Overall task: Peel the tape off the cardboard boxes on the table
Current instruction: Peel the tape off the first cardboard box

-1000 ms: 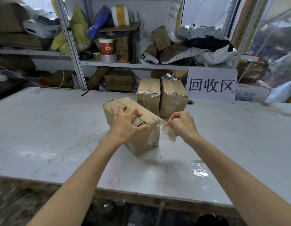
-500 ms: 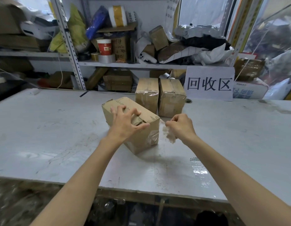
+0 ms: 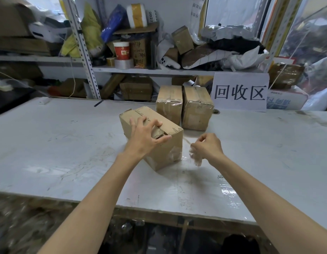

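Since last check: right hand [image 3: 207, 146] pulled further from nearest cardboard box [image 3: 164, 149], fingers pinching crumpled clear tape [image 3: 196, 160]; left hand [image 3: 146, 138] fingers clamp the top. Strip looks nearly free.

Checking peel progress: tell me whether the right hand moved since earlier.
Yes. The right hand, pinching tape, has drawn toward the person, away from the cardboard box.

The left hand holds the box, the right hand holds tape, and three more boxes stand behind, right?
No: the head view shows two behind, not three: left rear box, right rear box. The left hand does hold the near box, the right hand tape.
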Motion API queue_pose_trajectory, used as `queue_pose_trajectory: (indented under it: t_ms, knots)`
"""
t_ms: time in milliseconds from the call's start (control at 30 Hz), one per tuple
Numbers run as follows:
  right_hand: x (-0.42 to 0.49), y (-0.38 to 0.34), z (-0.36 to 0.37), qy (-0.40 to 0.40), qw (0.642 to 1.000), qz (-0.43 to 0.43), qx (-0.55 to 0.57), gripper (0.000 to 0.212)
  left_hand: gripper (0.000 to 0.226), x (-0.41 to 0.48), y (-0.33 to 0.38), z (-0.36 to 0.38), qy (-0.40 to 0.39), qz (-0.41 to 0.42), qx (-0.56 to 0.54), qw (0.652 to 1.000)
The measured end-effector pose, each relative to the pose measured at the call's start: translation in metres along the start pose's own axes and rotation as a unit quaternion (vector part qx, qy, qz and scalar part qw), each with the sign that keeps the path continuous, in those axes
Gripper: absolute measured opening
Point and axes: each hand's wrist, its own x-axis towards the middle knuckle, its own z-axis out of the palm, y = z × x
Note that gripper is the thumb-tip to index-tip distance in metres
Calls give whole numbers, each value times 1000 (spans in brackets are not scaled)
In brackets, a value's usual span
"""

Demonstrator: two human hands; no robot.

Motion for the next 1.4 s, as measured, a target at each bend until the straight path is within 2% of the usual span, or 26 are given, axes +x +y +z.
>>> queue_pose_trajectory:
  t_ms: [100,167,233,333,400,533,600,667,767,833,900,967,1067,1167,1400]
  knots:
    - [-2,-5,-11,-57,993,-21,104,23,72,-4,-8,-1,-20,6,-35,999]
    - [-6,-13,-18,-94,982,-53,156,25,87,-8,-14,-2,-40,25,-49,998]
    - [-11,-22,-20,-125,969,-75,200,24,88,-10,-17,-6,-27,34,-41,998]
    - [-17,-34,-23,-128,957,-156,209,35,74,-7,-21,-18,18,65,-51,996]
    - [-22,-46,-26,-136,942,-214,220,38,63,-4,-23,-34,42,76,-103,991]
    - [-25,-81,-31,-116,926,-287,217,16,42,5,-21,-75,4,42,-216,975]
    - [-24,-98,-31,-117,919,-316,205,9,38,12,-19,-84,-13,31,-231,972]
    - [-24,-108,-27,-104,923,-318,191,8,53,14,-15,-87,-15,28,-231,973]
    - [-16,-108,-23,-19,946,-272,175,9,105,11,-9,-86,-93,63,-242,964]
    - [-8,-103,-23,44,957,-238,158,13,133,7,-7,-78,-140,93,-191,967]
    - [-3,-97,-26,76,958,-214,174,21,147,3,-3,-66,-128,130,-108,977]
    - [-1,-92,-30,80,955,-198,205,33,149,0,1,-52,-82,168,-77,979]
    - [2,-87,-40,59,960,-192,194,26,139,1,4,-42,-35,201,-92,975]
    - [2,-83,-48,65,967,-190,155,17,135,7,6,-42,-39,200,-84,975]
    - [-12,-81,-60,37,966,-248,57,14,139,12,5,-46,-49,162,-102,980]
